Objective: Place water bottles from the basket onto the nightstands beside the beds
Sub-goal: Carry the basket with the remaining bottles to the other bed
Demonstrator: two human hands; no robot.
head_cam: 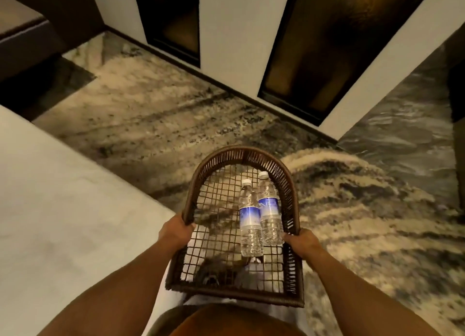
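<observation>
In one basket (242, 154) — apparently two bottles (259, 215)

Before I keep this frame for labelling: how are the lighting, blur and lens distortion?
Head view: dim, warm yellowish light; the carpet and the wall panels are smeared by motion blur, while the two water bottles and the basket held by the left hand and right hand stay fairly sharp; wide-angle distortion splays the wall edges; no strong glare.

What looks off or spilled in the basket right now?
Nothing stands out. Two capped water bottles lie side by side in the basket, no spill visible; left hand and right hand grip its sides.
</observation>
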